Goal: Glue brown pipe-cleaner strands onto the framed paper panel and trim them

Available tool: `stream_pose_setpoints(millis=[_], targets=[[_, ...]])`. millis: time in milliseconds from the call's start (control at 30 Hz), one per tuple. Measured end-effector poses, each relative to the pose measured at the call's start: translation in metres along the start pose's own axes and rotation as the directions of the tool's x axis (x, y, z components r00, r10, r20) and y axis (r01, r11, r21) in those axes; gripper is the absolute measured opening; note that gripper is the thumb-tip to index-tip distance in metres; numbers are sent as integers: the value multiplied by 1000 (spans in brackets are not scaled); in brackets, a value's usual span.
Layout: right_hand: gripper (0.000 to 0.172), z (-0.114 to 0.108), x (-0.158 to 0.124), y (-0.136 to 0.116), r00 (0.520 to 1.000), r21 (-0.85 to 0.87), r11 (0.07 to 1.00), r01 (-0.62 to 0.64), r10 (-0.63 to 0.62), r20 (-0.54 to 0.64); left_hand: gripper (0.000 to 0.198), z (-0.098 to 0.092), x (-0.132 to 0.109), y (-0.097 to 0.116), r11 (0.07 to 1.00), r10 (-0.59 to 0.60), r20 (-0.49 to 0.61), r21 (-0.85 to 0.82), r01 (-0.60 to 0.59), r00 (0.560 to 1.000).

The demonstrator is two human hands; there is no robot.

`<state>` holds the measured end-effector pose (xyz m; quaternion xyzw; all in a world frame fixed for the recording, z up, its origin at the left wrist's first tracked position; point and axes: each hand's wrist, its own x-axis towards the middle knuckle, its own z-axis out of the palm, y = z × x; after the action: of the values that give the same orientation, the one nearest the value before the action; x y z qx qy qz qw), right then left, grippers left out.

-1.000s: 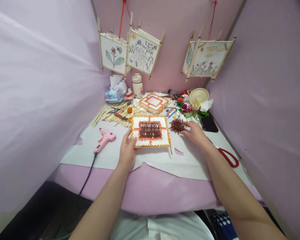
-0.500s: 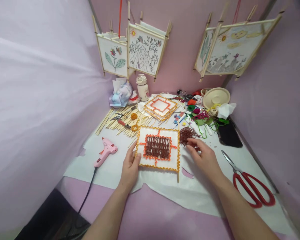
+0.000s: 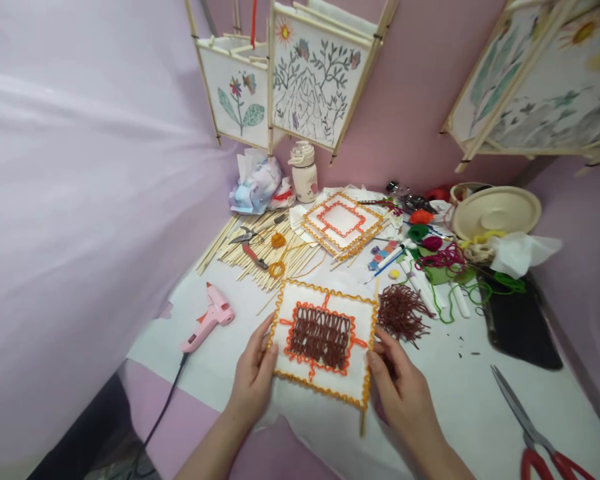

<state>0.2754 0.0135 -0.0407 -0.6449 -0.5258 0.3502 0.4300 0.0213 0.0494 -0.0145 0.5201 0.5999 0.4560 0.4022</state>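
Observation:
A white square panel [image 3: 290, 298] on a stick frame is tilted up before me, edged with wavy orange-yellow yarn. Red-orange yarn outlines an inner rectangle, which is filled with rows of looped brown yarn [image 3: 320, 337]. My left hand [image 3: 254, 363] grips the panel's left edge, thumb in front and fingers behind. At the right edge my right hand [image 3: 400, 377] pinches the frame, its fingers partly hidden behind it. Just beyond that hand lies a pile of cut brown yarn [image 3: 405, 313] on the white sheet.
A pink glue gun [image 3: 210, 319] lies at left, its cord trailing forward. Red-handled scissors [image 3: 530, 433] and a dark phone [image 3: 523, 327] are at right. Behind are bamboo sticks [image 3: 215, 247], pliers [image 3: 250, 250], another yarn-edged panel [image 3: 343, 220], a bottle [image 3: 305, 173] and hanging lanterns [image 3: 320, 87].
My right hand has moved from beside the brown yarn pile to the panel's right edge and taken hold of it. The panel sits lower in view, and the camera view has shifted.

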Motion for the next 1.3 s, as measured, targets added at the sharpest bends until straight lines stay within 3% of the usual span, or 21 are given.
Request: stream_pose_setpoints(millis=[233,467,1000,1300], targets=[[48,0,-2,11,999,-50,998,32,-31,20,57,-1,-3,-10,998,-39,59,-38,41,998],[48,2,0,-5,999,-98,994,49,-50,-3,55,2,1,-5,998,-3,74,-56,7,997],[48,0,4,-16,988,-162,975,151,-153,5,49,7,5,-8,978,194,24,-76,-192,981],[47,2,7,-11,980,-69,978,197,-195,26,48,6,4,-6,965,254,-8,-68,-254,967]])
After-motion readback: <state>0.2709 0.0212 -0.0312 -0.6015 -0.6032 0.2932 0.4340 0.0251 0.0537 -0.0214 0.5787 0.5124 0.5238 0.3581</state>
